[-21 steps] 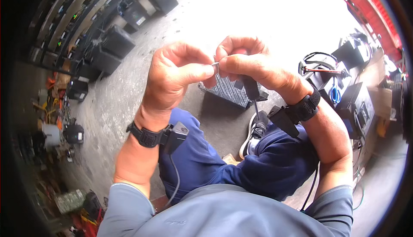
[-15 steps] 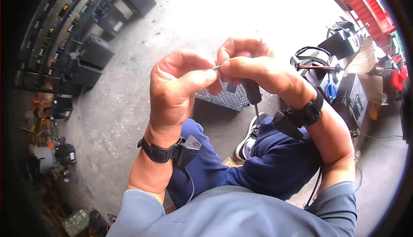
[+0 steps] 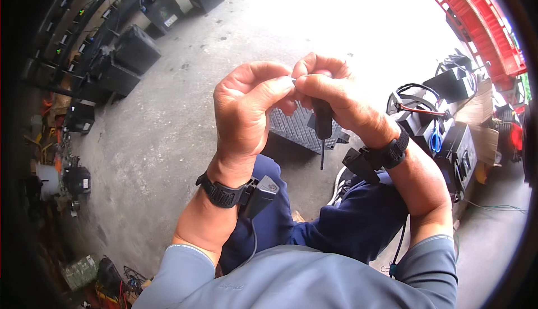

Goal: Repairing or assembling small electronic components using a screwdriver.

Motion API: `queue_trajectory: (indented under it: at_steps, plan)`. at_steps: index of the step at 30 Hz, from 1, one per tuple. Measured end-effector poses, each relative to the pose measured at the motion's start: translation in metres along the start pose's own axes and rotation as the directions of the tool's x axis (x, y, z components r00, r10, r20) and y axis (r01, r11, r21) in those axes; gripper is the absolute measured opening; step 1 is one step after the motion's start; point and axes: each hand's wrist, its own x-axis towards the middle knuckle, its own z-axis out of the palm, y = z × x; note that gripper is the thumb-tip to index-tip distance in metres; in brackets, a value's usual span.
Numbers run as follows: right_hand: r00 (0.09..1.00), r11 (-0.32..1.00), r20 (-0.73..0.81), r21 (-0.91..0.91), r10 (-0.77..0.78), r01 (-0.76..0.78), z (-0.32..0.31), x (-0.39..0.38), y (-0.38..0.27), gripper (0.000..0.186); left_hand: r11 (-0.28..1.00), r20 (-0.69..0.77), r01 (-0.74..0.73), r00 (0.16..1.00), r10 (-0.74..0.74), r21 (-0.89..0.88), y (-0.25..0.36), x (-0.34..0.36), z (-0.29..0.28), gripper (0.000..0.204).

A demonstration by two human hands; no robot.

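In front of my chest, the fingertips of both hands meet around a small, thin, pale piece, too small to name. My left hand pinches one end between thumb and forefinger. The thumb and forefinger of my right hand close on the other end. A screwdriver with a black handle is tucked in my right hand's lower fingers, its shaft pointing down. Beneath the hands, a black box with a ribbed top rests on the floor, partly hidden by them.
Several black boxes line a rack with small green lights at the left. On the right stand more black boxes, with blue-handled scissors and looped cables. A red frame rises at far right. Loose wires and parts lie lower left.
Both hands appear slightly farther right, still together, as the view has shifted. The screwdriver's shaft has swung from slanting right to nearly straight down. The pinch around the small piece stays closed.
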Motion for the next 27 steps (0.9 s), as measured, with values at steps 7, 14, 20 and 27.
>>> queue_trajectory:
  at_steps: [7,14,20,27]
  plan:
    - [0.997,1.000,0.077,-0.008,0.015,-0.014,-0.006,-0.016,-0.007,0.011,0.983,0.086,-0.094,0.993,0.081,0.159,-0.003,-0.008,0.001,0.011]
    - [0.997,0.998,0.077,0.055,-0.007,0.002,-0.023,-0.028,-0.003,0.011,0.984,0.139,-0.096,0.987,0.075,0.151,-0.015,-0.003,0.013,0.011]
    - [0.996,0.996,0.087,0.087,-0.007,0.000,-0.033,-0.028,0.002,0.013,0.981,0.177,-0.135,0.978,0.110,0.138,-0.021,0.003,0.013,0.012]
    - [0.994,0.994,0.105,0.107,0.002,-0.014,-0.035,-0.023,0.005,0.015,0.978,0.190,-0.160,0.973,0.133,0.132,-0.024,0.007,0.011,0.012]
